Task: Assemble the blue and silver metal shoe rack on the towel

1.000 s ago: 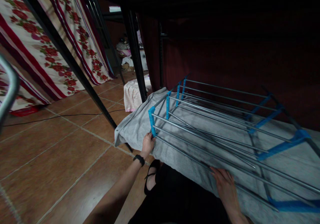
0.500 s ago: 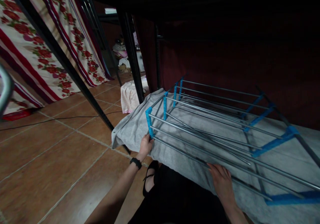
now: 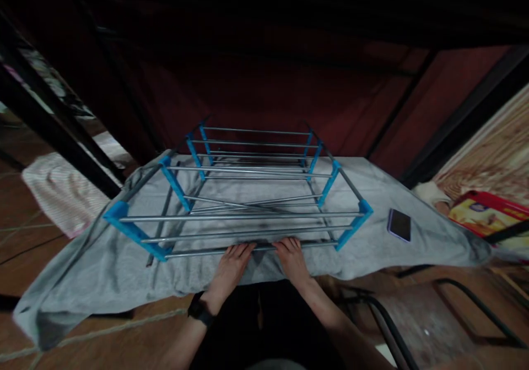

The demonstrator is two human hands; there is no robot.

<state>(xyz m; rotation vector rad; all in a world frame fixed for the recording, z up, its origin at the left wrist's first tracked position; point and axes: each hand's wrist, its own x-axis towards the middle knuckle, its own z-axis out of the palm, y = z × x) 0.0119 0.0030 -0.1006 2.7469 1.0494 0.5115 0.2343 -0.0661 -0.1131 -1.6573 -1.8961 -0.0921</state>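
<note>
A rack of thin metal tubes with blue plastic joints (image 3: 353, 224) lies on a grey cloth (image 3: 103, 271) in front of me. My left hand (image 3: 233, 259) has its fingers curled over the rack's nearest tube, just left of the middle. On the same tube, a short way to the right, my right hand (image 3: 291, 255) is closed with its fingers over the top. Both thumbs are hidden. Crossed loose tubes (image 3: 243, 203) lie inside the frame, and another dark tube (image 3: 165, 202) shows at its left end.
A phone (image 3: 399, 225) lies on the cloth to the right of the rack. Beyond it is a red and yellow package (image 3: 491, 215). A metal-framed chair (image 3: 430, 315) stands below at the right. Dark posts (image 3: 53, 133) rise at the left, near a striped cloth (image 3: 66, 188).
The view has swung right, bringing the phone and chair in. My left hand has left the rack's left blue corner for the middle of the front tube, close to my right hand.
</note>
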